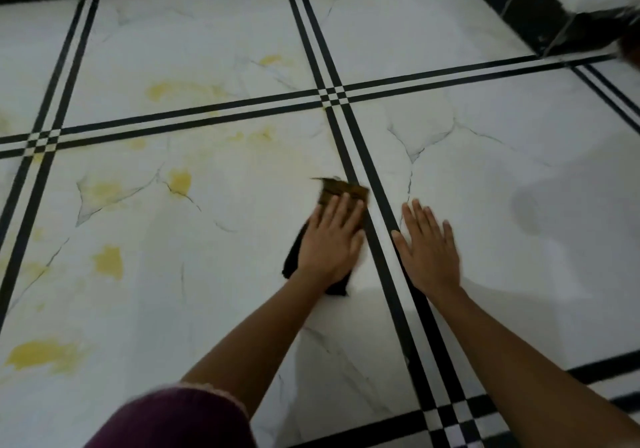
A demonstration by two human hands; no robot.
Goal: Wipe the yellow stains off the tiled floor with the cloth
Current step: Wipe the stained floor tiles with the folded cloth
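Note:
My left hand (330, 239) lies flat on a dark cloth (341, 189), pressing it onto the white marble-look floor tile (225, 274) beside a black double stripe. The cloth's far end looks brownish-yellow; most of it is hidden under the palm. My right hand (429, 246) rests flat, fingers spread, on the neighbouring tile to the right, holding nothing. Yellow stains lie to the left of the cloth: one patch (109, 262) at mid-left, one (180, 181) further up, a large smear (45, 356) at lower left, and fainter streaks (180, 89) on the far tile.
Black double stripes (377, 239) divide the tiles. A black skirting (512, 0) runs along the wall at the top and right. A dark, blurred object (602, 28) sits in the top right corner. My maroon-clad knee (173, 420) is at the bottom left.

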